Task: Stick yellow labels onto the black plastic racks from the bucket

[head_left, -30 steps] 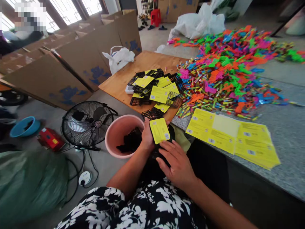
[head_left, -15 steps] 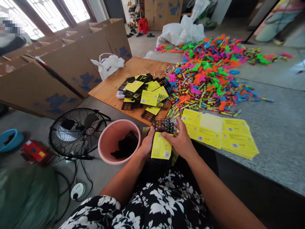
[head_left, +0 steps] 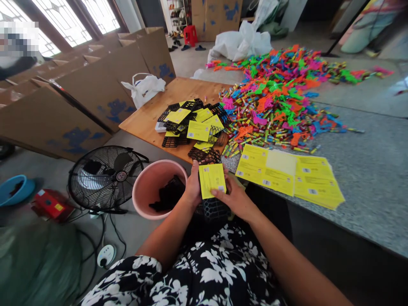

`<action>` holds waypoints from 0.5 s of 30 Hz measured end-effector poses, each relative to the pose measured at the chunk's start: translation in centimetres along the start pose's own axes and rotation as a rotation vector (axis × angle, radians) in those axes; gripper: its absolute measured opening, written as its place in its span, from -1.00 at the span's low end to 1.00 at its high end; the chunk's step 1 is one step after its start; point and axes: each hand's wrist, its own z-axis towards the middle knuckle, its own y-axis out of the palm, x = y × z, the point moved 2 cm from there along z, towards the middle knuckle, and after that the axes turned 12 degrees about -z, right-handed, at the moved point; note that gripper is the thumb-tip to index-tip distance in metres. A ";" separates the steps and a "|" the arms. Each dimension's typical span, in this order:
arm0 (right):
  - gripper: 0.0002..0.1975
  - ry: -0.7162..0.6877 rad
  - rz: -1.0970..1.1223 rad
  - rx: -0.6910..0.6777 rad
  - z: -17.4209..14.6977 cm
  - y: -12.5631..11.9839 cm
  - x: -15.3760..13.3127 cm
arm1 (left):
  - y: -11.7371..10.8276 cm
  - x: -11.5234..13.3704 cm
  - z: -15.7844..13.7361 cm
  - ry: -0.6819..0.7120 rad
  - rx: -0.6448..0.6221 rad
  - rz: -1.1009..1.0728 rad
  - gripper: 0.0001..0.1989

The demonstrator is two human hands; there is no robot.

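Note:
Just above my lap, both hands are at a yellow printed card (head_left: 212, 180) lying over a black plastic grid rack (head_left: 216, 211). My left hand (head_left: 192, 187) is closed along the left side of the rack, its thumb pointing up beside the card. My right hand (head_left: 236, 197) grips from the right, with its thumb on the card's lower right corner and its fingers partly hidden behind. Beyond the hands is a pile of similar black racks with yellow cards (head_left: 198, 130) on the wooden board (head_left: 140, 117).
Sheets of yellow cards (head_left: 318, 182) lie on the grey stone slab, near a heap of colourful plastic toy guns and small tubes (head_left: 270, 102). A pink bucket (head_left: 138, 189) holding black pieces stands left, beside a floor fan (head_left: 105, 178) and cardboard boxes (head_left: 86, 102).
The card and both hands have moved up, away from my body. The card now sits further up the rack, so more black grid shows below it.

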 end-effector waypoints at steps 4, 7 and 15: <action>-0.43 0.001 0.069 -0.203 -1.8 -0.8 -0.8 | 1.0 0.4 -0.5 0.012 -0.115 -0.053 -0.19; -0.48 0.030 0.140 -0.220 -2.2 -1.3 -1.2 | 1.4 0.5 -0.9 -0.019 -0.133 -0.031 -0.17; -0.40 0.125 0.345 -0.136 -2.4 0.0 -1.0 | 1.8 0.5 -1.3 0.037 -0.153 0.025 -0.15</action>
